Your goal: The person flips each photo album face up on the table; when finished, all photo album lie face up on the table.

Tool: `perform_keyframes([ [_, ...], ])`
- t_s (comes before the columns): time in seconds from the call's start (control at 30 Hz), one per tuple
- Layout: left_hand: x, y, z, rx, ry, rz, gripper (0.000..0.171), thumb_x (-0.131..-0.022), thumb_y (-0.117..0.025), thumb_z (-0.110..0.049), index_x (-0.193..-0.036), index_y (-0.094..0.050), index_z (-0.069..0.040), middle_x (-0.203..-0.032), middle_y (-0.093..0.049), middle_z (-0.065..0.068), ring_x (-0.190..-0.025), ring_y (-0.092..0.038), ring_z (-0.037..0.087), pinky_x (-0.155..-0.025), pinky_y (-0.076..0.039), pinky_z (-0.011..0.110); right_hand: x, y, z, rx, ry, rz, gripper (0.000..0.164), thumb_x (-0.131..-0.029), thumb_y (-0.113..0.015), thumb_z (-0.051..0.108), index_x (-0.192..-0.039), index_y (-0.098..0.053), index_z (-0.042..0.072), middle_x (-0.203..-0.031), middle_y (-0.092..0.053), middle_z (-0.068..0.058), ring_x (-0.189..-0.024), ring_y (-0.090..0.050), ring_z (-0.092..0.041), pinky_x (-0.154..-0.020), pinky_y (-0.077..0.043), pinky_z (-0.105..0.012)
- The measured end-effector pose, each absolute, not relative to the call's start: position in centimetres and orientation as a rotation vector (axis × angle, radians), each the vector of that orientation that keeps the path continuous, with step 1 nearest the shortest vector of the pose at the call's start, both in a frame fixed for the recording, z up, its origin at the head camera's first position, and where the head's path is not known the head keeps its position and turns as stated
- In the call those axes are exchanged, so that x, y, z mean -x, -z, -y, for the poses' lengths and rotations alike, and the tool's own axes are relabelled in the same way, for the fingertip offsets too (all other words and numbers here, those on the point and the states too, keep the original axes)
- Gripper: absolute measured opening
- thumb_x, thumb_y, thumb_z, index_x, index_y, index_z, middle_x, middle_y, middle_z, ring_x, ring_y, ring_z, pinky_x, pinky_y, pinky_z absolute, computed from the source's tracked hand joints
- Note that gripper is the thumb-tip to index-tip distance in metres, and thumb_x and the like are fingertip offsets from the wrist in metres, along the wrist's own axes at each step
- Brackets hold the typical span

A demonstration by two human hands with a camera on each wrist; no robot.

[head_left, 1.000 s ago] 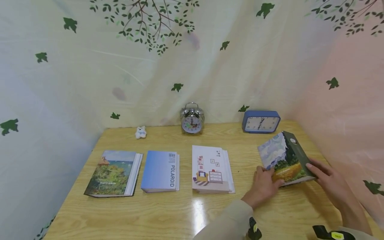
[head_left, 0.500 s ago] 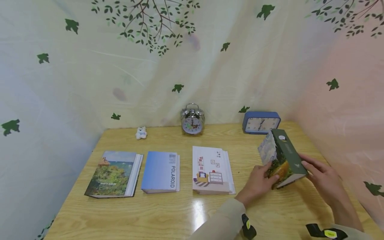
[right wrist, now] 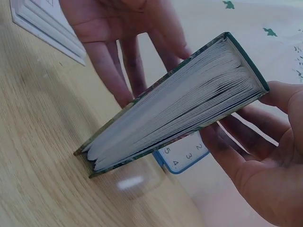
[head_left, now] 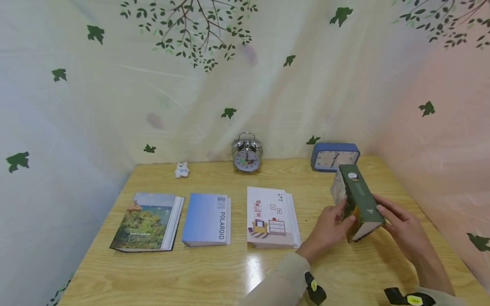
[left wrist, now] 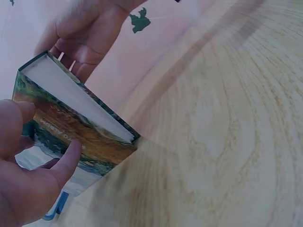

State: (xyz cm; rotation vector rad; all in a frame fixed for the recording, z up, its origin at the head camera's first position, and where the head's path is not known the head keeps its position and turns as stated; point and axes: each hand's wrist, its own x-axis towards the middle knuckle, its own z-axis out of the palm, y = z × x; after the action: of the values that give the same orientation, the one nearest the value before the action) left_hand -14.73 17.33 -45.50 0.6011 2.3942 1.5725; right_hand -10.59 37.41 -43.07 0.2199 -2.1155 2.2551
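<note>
A thick photo album (head_left: 360,193) with a green spine and a painted landscape cover is held between my two hands on the right of the table. It leans with the spine upward, and its lower edge touches the wood in the left wrist view. My left hand (head_left: 325,227) holds the painted cover, thumb and fingers spread on it. On the other side, my right hand (head_left: 405,229) grips the back cover, its thumb near the spine. Closed white pages (right wrist: 175,104) face the right wrist camera.
Lying in a row to the left are a white illustrated album (head_left: 269,216), a blue Polaroid album (head_left: 204,219) and a landscape photo album (head_left: 147,221). Behind stand a white bear figurine (head_left: 181,170), a silver alarm clock (head_left: 247,155) and a blue clock (head_left: 334,157), partly covered by the held album.
The held album has turned up onto its edge, so the spine faces up and the front cover is seen less. Both hands have shifted slightly left with it.
</note>
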Motion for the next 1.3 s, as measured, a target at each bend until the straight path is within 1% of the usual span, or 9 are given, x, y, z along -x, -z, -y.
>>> perform_keyframes([
  [0.13, 15.1, 44.9, -16.8, -0.542, -1.622, -2.344, 0.052, -0.098, -0.050, -0.042, -0.147, -0.036, -0.036, -0.125, -0.052, 0.001, -0.100, -0.057, 0.004, -0.079, -0.050, 0.018, 10.8, 43.1, -36.7, -0.268, -2.242, 2.115, 0.044, -0.101, -0.044, 0.007, -0.145, -0.040, 0.003, -0.128, -0.056, 0.017, -0.111, -0.056, 0.007, -0.081, -0.051, -0.013],
  [0.3, 15.4, 44.1, -15.9, -0.561, -1.732, -2.297, 0.053, -0.099, -0.046, -0.044, -0.149, -0.033, -0.031, -0.133, -0.052, 0.002, -0.108, -0.058, 0.005, -0.086, -0.050, 0.017, 11.1, 43.2, -35.9, -0.304, -2.174, 2.204, 0.046, -0.102, -0.043, 0.011, -0.146, -0.037, 0.002, -0.130, -0.054, 0.021, -0.113, -0.053, 0.011, -0.083, -0.050, -0.011],
  [0.5, 15.6, 43.3, -14.8, -0.583, -1.784, -2.293, 0.058, -0.098, -0.054, -0.038, -0.150, -0.031, -0.028, -0.130, -0.054, 0.000, -0.105, -0.059, 0.002, -0.085, -0.049, 0.014, 11.5, 43.5, -35.2, -0.318, -2.042, 2.383, 0.049, -0.103, -0.042, 0.019, -0.149, -0.032, 0.003, -0.133, -0.047, 0.026, -0.114, -0.050, 0.015, -0.084, -0.049, -0.009],
  [0.67, 15.7, 43.1, -13.9, -0.560, -1.677, -2.399, 0.057, -0.095, -0.057, -0.039, -0.148, -0.036, -0.029, -0.129, -0.054, 0.002, -0.102, -0.057, 0.002, -0.083, -0.048, 0.013, 11.8, 44.1, -35.0, -0.331, -1.882, 2.616, 0.051, -0.105, -0.037, 0.026, -0.151, -0.027, 0.006, -0.135, -0.040, 0.028, -0.114, -0.045, 0.019, -0.085, -0.049, -0.011],
  [0.73, 15.8, 43.1, -13.5, -0.551, -1.651, -2.421, 0.057, -0.094, -0.058, -0.039, -0.147, -0.038, -0.029, -0.127, -0.054, 0.003, -0.102, -0.057, 0.003, -0.084, -0.049, 0.015, 11.9, 44.5, -34.8, -0.312, -1.821, 2.706, 0.052, -0.105, -0.037, 0.030, -0.151, -0.028, 0.009, -0.140, -0.038, 0.022, -0.113, -0.044, 0.020, -0.087, -0.049, -0.013],
  [0.9, 15.8, 42.9, -12.8, -0.497, -1.563, -2.478, 0.061, -0.092, -0.060, -0.048, -0.146, -0.038, -0.033, -0.132, -0.051, 0.006, -0.107, -0.054, 0.007, -0.088, -0.049, 0.020, 12.2, 45.0, -34.4, -0.236, -1.733, 2.857, 0.055, -0.103, -0.038, 0.038, -0.152, -0.028, 0.013, -0.154, -0.030, -0.012, -0.112, -0.041, 0.021, -0.089, -0.049, -0.016],
  [1.0, 15.8, 42.8, -12.6, -0.446, -1.518, -2.511, 0.063, -0.089, -0.060, -0.052, -0.146, -0.039, -0.034, -0.135, -0.048, 0.008, -0.108, -0.052, 0.008, -0.091, -0.047, 0.022, 12.4, 45.0, -34.0, -0.189, -1.651, 2.927, 0.058, -0.103, -0.038, 0.041, -0.152, -0.028, 0.012, -0.154, -0.028, -0.020, -0.122, -0.044, 0.005, -0.091, -0.050, -0.025],
  [1.17, 15.8, 42.8, -12.3, -0.392, -1.478, -2.564, 0.066, -0.088, -0.062, -0.053, -0.145, -0.042, -0.027, -0.136, -0.046, 0.010, -0.109, -0.050, 0.010, -0.092, -0.046, 0.022, 12.8, 45.2, -33.6, -0.097, -1.558, 3.003, 0.065, -0.101, -0.038, 0.046, -0.152, -0.026, 0.006, -0.152, -0.031, -0.024, -0.134, -0.036, -0.041, -0.098, -0.046, -0.048],
  [1.3, 15.8, 43.1, -12.1, -0.350, -1.453, -2.579, 0.066, -0.087, -0.063, -0.051, -0.144, -0.045, -0.023, -0.136, -0.045, 0.011, -0.109, -0.051, 0.013, -0.091, -0.047, 0.023, 13.1, 45.6, -33.5, -0.036, -1.553, 3.029, 0.071, -0.100, -0.041, 0.049, -0.152, -0.022, 0.004, -0.151, -0.027, -0.031, -0.135, -0.032, -0.050, -0.099, -0.042, -0.058],
])
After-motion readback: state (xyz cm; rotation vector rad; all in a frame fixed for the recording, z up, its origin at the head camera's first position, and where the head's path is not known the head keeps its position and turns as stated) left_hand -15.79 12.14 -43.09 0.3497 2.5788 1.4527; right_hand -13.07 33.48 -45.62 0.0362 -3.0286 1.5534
